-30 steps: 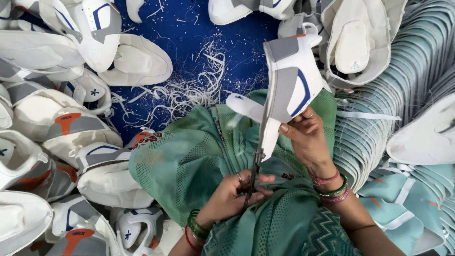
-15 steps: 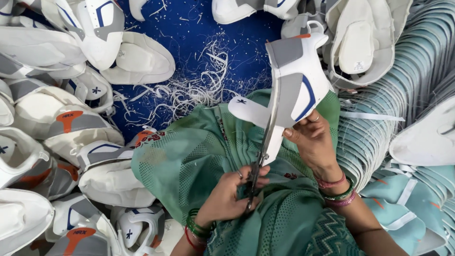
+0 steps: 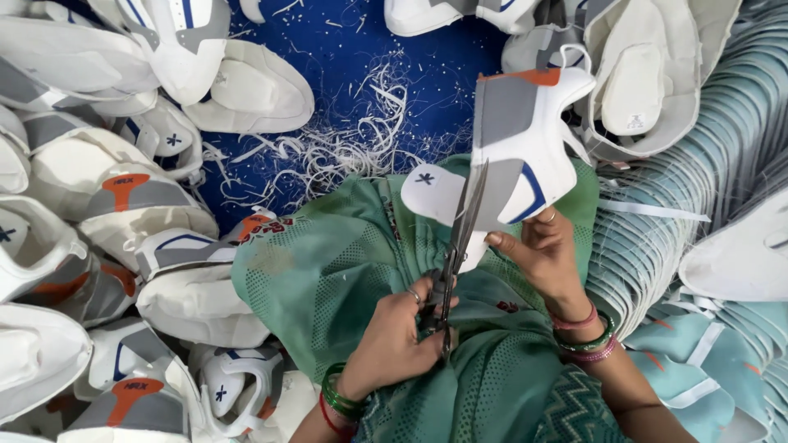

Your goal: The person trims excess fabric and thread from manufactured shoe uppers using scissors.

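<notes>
My left hand [image 3: 398, 336] grips a pair of metal scissors [image 3: 460, 238] by the handles, blades pointing up and away from me. My right hand [image 3: 542, 254] pinches the lower edge of a white shoe upper [image 3: 521, 139] with a grey panel, an orange tab and a blue stripe, holding it upright over my lap. The scissor blades lie against the upper's left edge, beside a white flap with a small dark mark. Green cloth [image 3: 328, 271] covers my lap beneath both hands. Bangles ring both wrists.
Heaps of white, grey and orange shoe uppers [image 3: 123, 205] crowd the left side. A long stack of pale teal pieces [image 3: 706, 180] fills the right. White trimmed strips [image 3: 345, 148] litter the blue sheet [image 3: 345, 49] ahead. More white uppers [image 3: 648, 74] lie at top right.
The shoe upper has been lifted and turned a little more upright in my right hand. The scissors have slid further up along its left edge.
</notes>
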